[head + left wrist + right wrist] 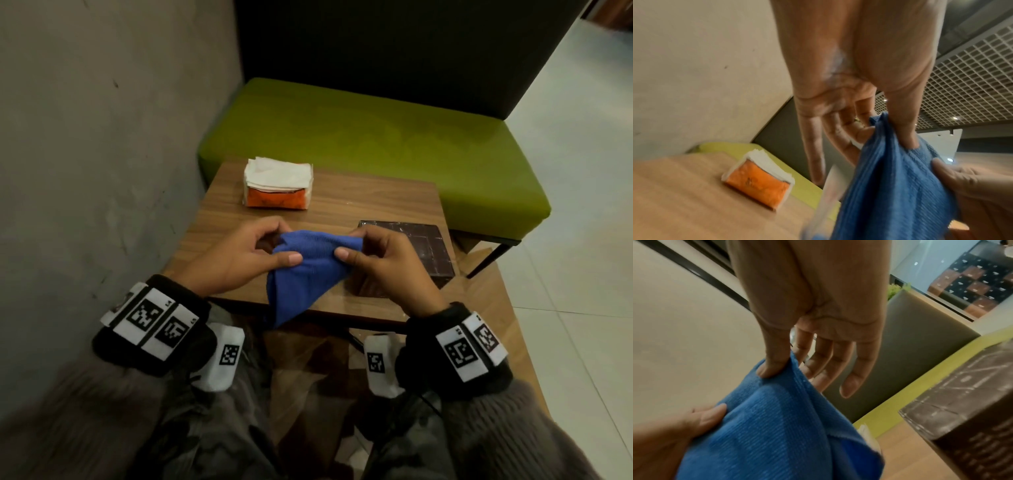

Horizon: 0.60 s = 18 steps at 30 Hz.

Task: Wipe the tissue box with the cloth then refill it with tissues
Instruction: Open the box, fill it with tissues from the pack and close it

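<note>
I hold a blue cloth (305, 270) above the near edge of a small wooden table (359, 198). My left hand (282, 245) pinches its left upper edge between thumb and fingers, and my right hand (349, 245) pinches the right upper edge. The cloth (890, 186) hangs down between them, past the table's front. A dark brown tissue box (407, 253) lies on the table just right of my right hand, partly hidden by it. An orange pack of white tissues (277, 186) sits at the far left. The right wrist view shows the cloth (777, 434) and the box (972, 410).
A green cushioned bench (359, 137) with a dark backrest stands right behind the table. A grey wall (102, 137) runs along the left side. Pale tiled floor (582, 205) lies to the right. My lap is under the table's near edge.
</note>
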### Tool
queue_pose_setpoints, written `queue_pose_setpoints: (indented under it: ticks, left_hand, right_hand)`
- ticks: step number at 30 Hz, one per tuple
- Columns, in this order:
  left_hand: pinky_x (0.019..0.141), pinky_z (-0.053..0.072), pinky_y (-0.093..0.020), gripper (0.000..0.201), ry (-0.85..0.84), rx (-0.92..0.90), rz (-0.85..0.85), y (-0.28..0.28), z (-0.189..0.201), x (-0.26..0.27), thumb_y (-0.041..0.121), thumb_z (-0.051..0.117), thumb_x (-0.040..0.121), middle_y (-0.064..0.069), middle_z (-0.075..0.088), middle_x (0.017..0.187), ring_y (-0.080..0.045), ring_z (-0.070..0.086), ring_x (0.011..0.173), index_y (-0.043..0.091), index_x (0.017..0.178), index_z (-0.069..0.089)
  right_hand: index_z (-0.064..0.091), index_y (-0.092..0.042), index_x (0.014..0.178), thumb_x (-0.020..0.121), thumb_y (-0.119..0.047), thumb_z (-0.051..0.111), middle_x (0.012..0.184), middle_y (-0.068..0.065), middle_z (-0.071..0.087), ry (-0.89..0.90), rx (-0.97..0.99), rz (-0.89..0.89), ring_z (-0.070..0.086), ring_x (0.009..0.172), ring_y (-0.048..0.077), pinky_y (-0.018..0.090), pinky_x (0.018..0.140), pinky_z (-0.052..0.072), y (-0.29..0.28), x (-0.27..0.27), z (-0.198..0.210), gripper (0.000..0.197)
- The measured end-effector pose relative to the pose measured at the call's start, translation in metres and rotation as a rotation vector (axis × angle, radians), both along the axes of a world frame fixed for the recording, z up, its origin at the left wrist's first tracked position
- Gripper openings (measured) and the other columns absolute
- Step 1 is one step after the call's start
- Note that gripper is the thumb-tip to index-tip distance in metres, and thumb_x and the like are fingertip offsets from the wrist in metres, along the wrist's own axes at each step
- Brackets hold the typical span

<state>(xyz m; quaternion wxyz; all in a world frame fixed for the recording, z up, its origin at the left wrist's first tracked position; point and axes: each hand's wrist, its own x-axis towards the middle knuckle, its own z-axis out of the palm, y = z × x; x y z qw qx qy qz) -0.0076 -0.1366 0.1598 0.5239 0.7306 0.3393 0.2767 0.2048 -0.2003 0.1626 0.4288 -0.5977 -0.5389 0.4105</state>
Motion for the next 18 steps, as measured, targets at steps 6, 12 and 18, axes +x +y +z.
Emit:
queue_pose_setpoints:
  ticks: [6,12,18]
  left_hand:
    - [0.067,0.054,-0.026,0.03,0.068,0.115,0.136,0.015,0.015,-0.023,0.05,0.072,0.061,0.01,0.068,0.076,-0.011,0.067,0.075,0.027,0.071,0.055]
    - [0.066,0.053,-0.035,0.02,0.108,0.031,0.208,0.042,0.008,-0.044,0.006,0.069,0.08,0.01,0.068,0.066,-0.001,0.064,0.067,0.02,0.072,0.057]
    - [0.066,0.052,-0.021,0.025,0.141,0.271,0.465,0.069,0.01,-0.048,0.002,0.071,0.078,0.005,0.061,0.07,-0.001,0.06,0.063,0.023,0.071,0.058]
  right_hand:
    - [0.066,-0.009,0.079,0.083,-0.02,0.077,0.082,0.012,0.069,-0.105,0.055,-0.011,0.061,0.072,0.009,0.036,0.071,0.05,0.019,-0.01,0.009,0.016]
    - [0.06,-0.025,0.073,0.083,-0.011,0.075,0.076,0.005,0.064,-0.153,0.027,0.083,0.057,0.072,0.013,0.031,0.067,0.046,0.055,-0.029,0.001,0.023]
    - [0.056,-0.027,0.071,0.076,-0.005,0.079,0.073,-0.001,0.062,-0.202,0.097,-0.041,0.054,0.065,0.013,0.032,0.066,0.045,0.099,-0.047,-0.009,0.032]
